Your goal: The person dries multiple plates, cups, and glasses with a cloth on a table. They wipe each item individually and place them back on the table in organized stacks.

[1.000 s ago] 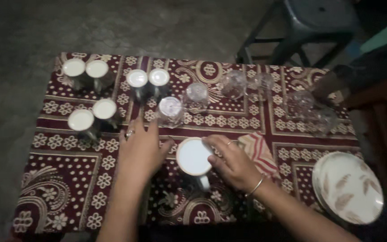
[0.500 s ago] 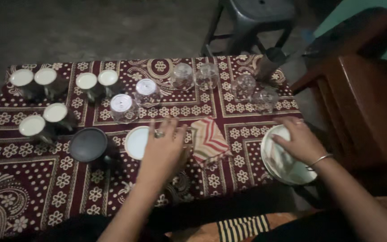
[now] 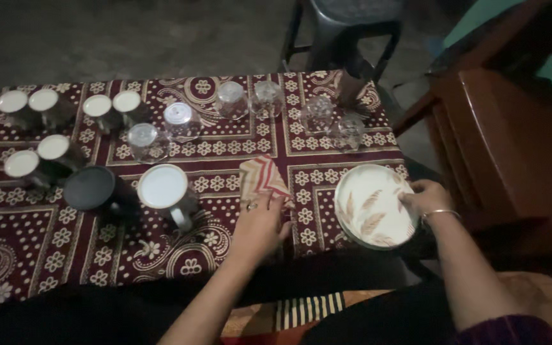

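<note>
The right hand [image 3: 424, 197] grips the far right edge of a stack of white plates [image 3: 370, 206] with a leaf pattern, fingers curled over the rim and thumb on top; the stack sits at the right end of the low table [image 3: 46, 255], just overhanging its near edge. The left hand [image 3: 258, 225] lies palm down with its fingers loosely spread, fingertips touching the near corner of a folded striped cloth [image 3: 260, 179] (red and cream, lying roughly mid-table); it closes on nothing. The table is covered by a maroon patterned cloth with pale flowers and scrolls. Left of the striped cloth stands an upturned white mug [image 3: 163, 188], its handle pointing toward the person, and just beside that a dark upturned mug [image 3: 91, 188]. Further left and toward the far edge sit six smaller upturned cups [image 3: 46, 102] in pairs. A row of upturned clear glasses [image 3: 231, 101] runs along the far side, two more of them nearer at the left end. Beyond the table is a grey stool [image 3: 346, 25], and at the right a brown wooden piece of furniture [image 3: 506, 140].
</note>
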